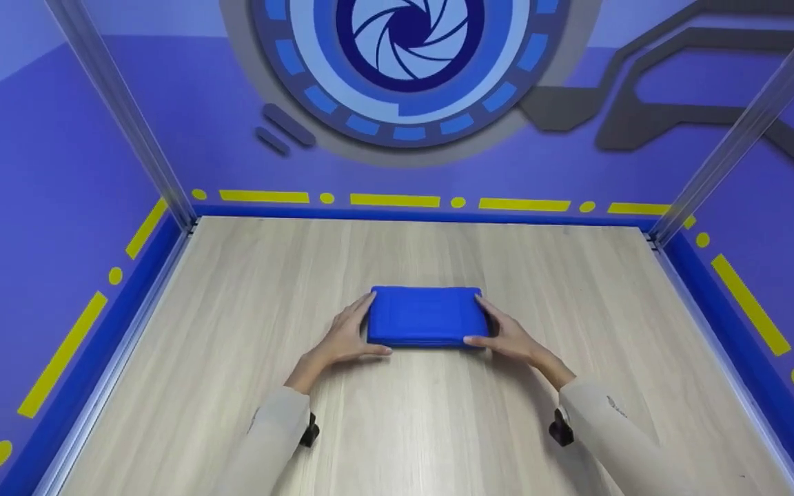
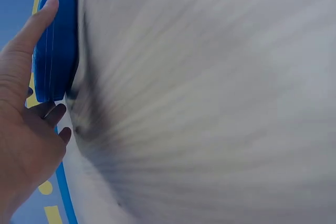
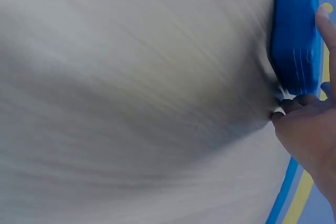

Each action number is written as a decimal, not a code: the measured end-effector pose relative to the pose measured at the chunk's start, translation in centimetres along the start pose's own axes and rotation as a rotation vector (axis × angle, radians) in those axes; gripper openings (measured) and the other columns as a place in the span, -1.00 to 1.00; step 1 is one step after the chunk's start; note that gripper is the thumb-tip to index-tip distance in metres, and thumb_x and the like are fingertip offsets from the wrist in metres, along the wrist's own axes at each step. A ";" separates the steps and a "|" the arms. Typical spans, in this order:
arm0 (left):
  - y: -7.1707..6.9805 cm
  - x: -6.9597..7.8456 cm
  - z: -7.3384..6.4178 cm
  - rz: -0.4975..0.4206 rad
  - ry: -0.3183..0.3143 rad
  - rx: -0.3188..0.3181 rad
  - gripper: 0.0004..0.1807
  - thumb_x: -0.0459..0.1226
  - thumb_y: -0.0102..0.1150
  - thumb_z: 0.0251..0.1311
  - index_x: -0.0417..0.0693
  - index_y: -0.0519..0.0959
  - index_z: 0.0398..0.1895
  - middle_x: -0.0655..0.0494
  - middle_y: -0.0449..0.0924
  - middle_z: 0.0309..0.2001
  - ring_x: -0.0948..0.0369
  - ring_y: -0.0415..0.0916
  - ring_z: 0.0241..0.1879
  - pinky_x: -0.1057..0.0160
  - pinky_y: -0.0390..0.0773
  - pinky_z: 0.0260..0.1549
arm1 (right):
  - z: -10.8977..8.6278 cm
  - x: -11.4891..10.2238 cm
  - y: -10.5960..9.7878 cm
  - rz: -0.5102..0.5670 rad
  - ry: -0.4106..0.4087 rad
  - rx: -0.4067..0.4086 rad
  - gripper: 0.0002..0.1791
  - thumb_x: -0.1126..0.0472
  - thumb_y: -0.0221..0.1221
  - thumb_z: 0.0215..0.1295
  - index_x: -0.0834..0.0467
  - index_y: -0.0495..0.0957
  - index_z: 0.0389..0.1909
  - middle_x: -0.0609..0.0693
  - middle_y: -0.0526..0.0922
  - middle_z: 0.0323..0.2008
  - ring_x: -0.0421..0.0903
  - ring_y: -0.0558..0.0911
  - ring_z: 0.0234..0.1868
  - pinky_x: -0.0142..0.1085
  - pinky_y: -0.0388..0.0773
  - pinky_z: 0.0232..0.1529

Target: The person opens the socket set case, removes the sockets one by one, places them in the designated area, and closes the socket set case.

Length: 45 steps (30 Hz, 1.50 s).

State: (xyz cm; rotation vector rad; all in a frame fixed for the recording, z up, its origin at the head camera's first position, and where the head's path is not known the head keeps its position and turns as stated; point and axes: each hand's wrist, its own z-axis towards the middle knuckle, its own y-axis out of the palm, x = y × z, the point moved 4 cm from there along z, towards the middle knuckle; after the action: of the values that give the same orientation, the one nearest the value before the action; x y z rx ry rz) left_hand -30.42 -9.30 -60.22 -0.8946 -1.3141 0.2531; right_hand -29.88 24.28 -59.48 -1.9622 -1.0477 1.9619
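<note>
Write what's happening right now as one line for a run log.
left hand: holds left end of blue rectangular case | right hand: holds its right end | beneath case: pale wood-grain tabletop

From where I watch, I can't read any words or numbers. The small dark mark [image 1: 616, 406] on the right sleeve [image 1: 623, 439] is too tiny.
</note>
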 end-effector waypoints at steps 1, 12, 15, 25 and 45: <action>0.1 0.0 0.1 -0.014 0.005 0.008 0.37 0.05 0.62 -0.09 -0.05 -0.11 0.67 -0.19 -0.09 0.66 -0.20 -0.10 0.62 -0.29 -0.01 0.55 | 0.0 0.0 0.2 0.004 -0.004 0.003 0.13 -0.03 0.41 0.26 0.15 -0.10 0.65 0.32 -0.07 0.63 0.29 -0.07 0.64 0.18 -0.08 0.62; 0.0 0.0 1.0 0.000 0.001 -0.017 0.42 -0.03 0.69 -0.18 -0.02 -0.11 0.68 -0.31 -0.19 0.64 -0.29 -0.17 0.61 -0.36 -0.08 0.51 | 0.6 -0.6 0.3 0.012 -0.094 0.024 0.13 0.17 0.50 0.15 0.25 0.02 0.61 0.42 0.01 0.59 0.39 0.01 0.61 0.23 -0.02 0.59; 0.0 0.1 1.2 -0.001 0.001 -0.005 0.40 -0.06 0.70 -0.18 0.02 -0.08 0.67 -0.32 -0.18 0.64 -0.30 -0.16 0.61 -0.36 -0.08 0.50 | 0.5 -0.7 0.3 0.008 -0.096 0.032 0.12 0.19 0.51 0.14 0.25 0.03 0.61 0.42 0.03 0.58 0.39 0.03 0.60 0.25 0.01 0.58; -0.8 0.4 1.7 0.060 0.000 0.023 0.22 -0.12 0.70 -0.20 0.12 0.19 0.61 -0.33 0.01 0.59 -0.26 0.01 0.56 -0.26 0.15 0.35 | 0.6 -1.5 0.4 -0.011 -0.097 0.036 0.16 0.28 0.53 0.07 0.28 0.02 0.60 0.46 0.03 0.56 0.42 0.03 0.59 0.26 0.00 0.58; -1.4 2.2 0.8 -0.052 -0.104 -0.181 0.20 0.14 0.58 -0.08 0.29 0.10 0.63 -0.29 -0.10 0.63 -0.30 -0.01 0.58 -0.34 0.16 0.47 | -0.1 -2.2 -0.4 0.150 0.061 0.147 -0.13 0.22 0.59 -0.02 0.12 0.50 0.39 0.37 0.15 0.56 0.41 0.12 0.57 0.27 0.03 0.57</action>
State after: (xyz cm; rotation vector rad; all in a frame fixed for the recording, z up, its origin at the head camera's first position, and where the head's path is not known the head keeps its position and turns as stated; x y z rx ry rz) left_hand -30.96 -8.51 -57.70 -1.0083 -1.4717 0.1429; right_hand -29.63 23.32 -57.45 -2.0578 -0.7383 1.9764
